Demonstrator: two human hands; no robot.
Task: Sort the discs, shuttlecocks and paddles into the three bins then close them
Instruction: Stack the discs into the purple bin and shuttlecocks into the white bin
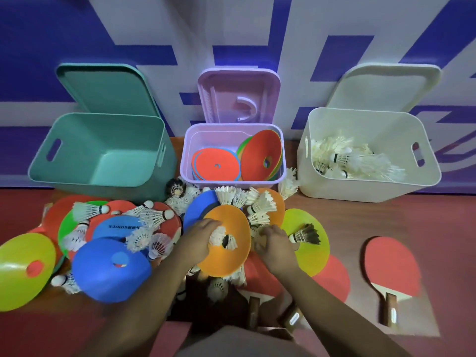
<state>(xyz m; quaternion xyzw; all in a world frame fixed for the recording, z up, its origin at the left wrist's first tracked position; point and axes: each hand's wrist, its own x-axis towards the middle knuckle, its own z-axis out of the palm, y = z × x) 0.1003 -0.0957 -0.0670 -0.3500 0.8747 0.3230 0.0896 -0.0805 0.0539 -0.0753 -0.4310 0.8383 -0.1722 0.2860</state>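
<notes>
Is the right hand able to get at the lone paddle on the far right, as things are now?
Probably yes. The paddle lies uncovered on the floor, and only flat things lie between it and the right hand.

We see a dim, soft-focus view; the wide lens bends the wall (283,34) and stretches the left-edge yellow disc (15,256); shadow darkens the bottom centre.

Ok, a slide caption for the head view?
Left hand grips an orange disc; discs in purple bin, shuttlecocks in white bin, green bin empty.
</notes>
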